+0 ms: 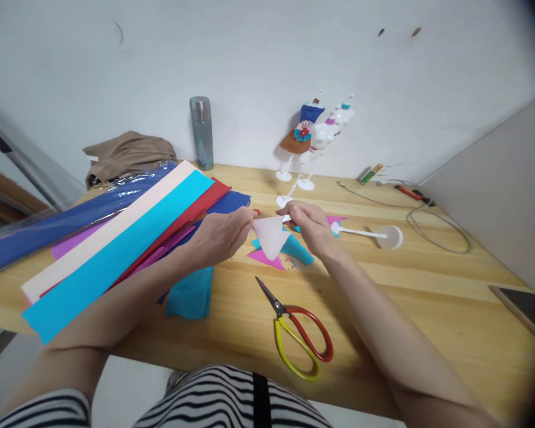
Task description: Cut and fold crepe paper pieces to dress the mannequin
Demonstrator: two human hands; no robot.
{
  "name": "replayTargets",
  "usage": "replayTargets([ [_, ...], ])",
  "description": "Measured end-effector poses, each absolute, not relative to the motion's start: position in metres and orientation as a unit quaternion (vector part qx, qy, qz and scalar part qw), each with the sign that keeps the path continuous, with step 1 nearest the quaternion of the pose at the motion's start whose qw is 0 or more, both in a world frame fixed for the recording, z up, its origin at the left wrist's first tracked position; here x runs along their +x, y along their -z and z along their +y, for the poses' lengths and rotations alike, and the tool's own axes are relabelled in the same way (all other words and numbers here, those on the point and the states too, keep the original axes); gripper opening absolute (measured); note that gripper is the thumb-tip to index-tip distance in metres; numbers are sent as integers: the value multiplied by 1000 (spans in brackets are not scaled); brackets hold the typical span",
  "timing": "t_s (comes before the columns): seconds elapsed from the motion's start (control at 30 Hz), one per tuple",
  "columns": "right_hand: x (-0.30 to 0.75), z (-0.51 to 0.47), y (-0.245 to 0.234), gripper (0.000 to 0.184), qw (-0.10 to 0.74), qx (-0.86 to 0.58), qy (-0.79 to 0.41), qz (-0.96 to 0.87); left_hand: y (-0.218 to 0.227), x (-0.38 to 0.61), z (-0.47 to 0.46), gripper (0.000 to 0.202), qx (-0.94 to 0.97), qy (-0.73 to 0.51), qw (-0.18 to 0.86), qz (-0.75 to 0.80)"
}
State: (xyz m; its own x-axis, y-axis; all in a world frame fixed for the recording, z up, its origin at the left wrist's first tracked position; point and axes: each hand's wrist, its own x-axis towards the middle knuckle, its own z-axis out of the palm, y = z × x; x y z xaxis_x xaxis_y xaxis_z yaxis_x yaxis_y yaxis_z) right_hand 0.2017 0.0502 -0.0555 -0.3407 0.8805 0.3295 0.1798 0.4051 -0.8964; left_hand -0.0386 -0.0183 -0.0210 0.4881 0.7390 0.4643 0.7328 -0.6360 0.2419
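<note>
A pale pink triangular piece of paper (270,236) hangs between my two hands, its point downward. My left hand (225,233) pinches its upper left corner. The fingers of my right hand (308,227) are closed on its upper right corner. Under and behind it lie turquoise (299,249) and magenta scraps (267,258). Scissors (282,309) with one red and one yellow handle rest on the wooden table (241,333), blades slightly apart. By my right hand lies a white stemmed stand (361,232) with a round base.
Long coloured strips (129,238) are stacked at left, beside a plastic-wrapped blue roll (75,217). A thermos (201,134), brown cloth (129,154) and decorated white stands (305,139) are near the wall. A cable (410,229) and a phone-like dark slab (524,312) lie at right.
</note>
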Motion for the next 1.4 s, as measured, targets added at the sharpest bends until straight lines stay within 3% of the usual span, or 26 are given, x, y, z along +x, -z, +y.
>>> replayTargets([
  [0.17, 203, 48, 55, 54, 443, -399, -382, -705, 37, -43, -10, 25, 879, -247, -131, 386],
  [0.4, 190, 33, 38, 58, 435, -380, -446, -684, 50, -43, -1, 24, 852, -279, -315, 311],
  [0.67, 184, 30, 33, 68, 463, -347, -469, -667, 55, -43, 1, 22, 860, -299, -268, 316],
  [0.87, 196, 33, 41, 68, 420, -433, -346, -719, 41, -46, -6, 17, 841, -343, -307, 284],
  [1.0, 199, 34, 46, 63, 397, -447, -324, -733, 35, -49, -9, 18, 850, -344, -273, 290],
  [1.3, 181, 22, 25, 68, 471, -371, -467, -650, 55, -49, 3, 16, 870, -305, -242, 301],
  [1.4, 176, 21, 24, 70, 475, -355, -488, -641, 56, -49, 5, 16, 867, -290, -277, 295],
])
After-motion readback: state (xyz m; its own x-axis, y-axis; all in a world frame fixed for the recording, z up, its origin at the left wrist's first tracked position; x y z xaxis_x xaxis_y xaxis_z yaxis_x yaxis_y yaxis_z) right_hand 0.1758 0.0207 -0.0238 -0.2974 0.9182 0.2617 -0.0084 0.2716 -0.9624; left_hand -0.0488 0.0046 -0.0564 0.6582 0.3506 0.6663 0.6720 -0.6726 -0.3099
